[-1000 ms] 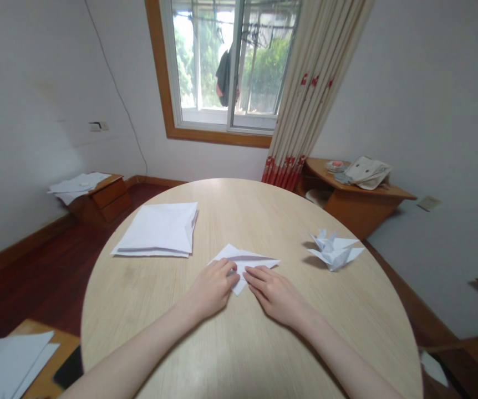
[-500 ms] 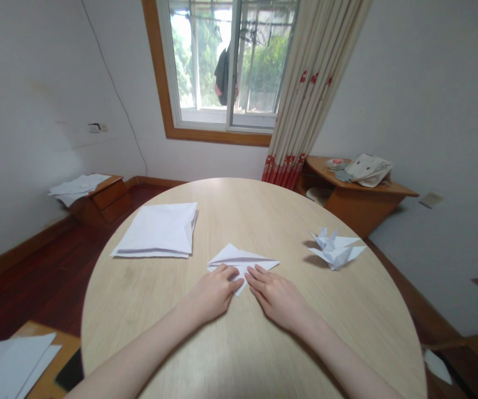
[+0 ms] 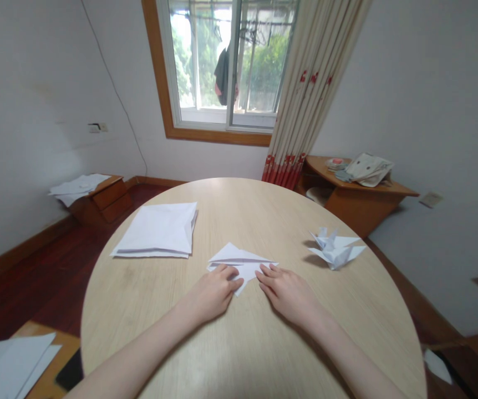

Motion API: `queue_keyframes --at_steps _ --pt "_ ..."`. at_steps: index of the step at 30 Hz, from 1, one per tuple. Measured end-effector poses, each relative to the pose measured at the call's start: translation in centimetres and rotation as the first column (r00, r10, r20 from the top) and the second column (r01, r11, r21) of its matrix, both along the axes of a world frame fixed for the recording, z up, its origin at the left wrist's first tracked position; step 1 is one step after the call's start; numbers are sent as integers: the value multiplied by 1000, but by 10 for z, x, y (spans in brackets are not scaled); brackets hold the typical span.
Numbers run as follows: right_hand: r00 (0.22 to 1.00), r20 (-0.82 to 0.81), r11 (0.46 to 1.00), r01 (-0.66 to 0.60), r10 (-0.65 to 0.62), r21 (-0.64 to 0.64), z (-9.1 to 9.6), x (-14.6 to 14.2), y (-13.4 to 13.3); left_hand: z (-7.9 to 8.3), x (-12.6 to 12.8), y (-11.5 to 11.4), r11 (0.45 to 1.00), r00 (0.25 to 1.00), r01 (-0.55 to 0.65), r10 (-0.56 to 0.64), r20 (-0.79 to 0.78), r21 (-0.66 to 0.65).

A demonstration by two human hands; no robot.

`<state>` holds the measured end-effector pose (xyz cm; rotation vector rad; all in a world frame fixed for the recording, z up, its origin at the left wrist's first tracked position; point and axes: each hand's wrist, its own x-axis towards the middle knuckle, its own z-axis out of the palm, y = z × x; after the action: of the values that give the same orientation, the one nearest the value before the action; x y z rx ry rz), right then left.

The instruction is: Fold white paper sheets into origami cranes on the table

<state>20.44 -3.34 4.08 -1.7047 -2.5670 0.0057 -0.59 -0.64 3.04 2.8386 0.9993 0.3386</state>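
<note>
Pale wood-grain fills the middle of the view, a big round table (image 3: 239,354), and everything that matters sits on top of it. Off to the left, well away from the hands, there's the stack of white paper (image 3: 162,227); over to the right, well apart too, a folded paper figure (image 3: 334,256) with pointed wings. Between them, nearer the person, lies the folded sheet (image 3: 247,271), flat on the wood, its long axis running side to side across the body, one peak pointing at the window, another point aimed back at the person. Left hand (image 3: 216,291) comes in from the near left, over the sheet's lower left part; right hand (image 3: 286,291) comes in from the near right, onto the lower right edge. Which is nearer that near point? The left, its thumb just beside it! Down to the fingers: right ones lightly spread, laid on the paper, gripping nothing; left thumb and forefinger apart, with the paper beneath them, the other fingertips curled, and what they press I can't tell.
</note>
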Motion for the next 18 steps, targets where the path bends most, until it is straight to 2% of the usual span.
queue_keyframes --at_steps 5,12,18 --pt "998 0 998 -58 58 30 -1 -1 2 -1 -1 2 1000 1000 11 -11 16 7" --pt "960 -155 971 -219 232 99 -8 -3 2 0 -3 3 1000 1000 27 -27 13 12" --pt "939 -244 969 -225 243 97 -10 -2 2 -2 -1 3 998 996 53 -54 67 16"
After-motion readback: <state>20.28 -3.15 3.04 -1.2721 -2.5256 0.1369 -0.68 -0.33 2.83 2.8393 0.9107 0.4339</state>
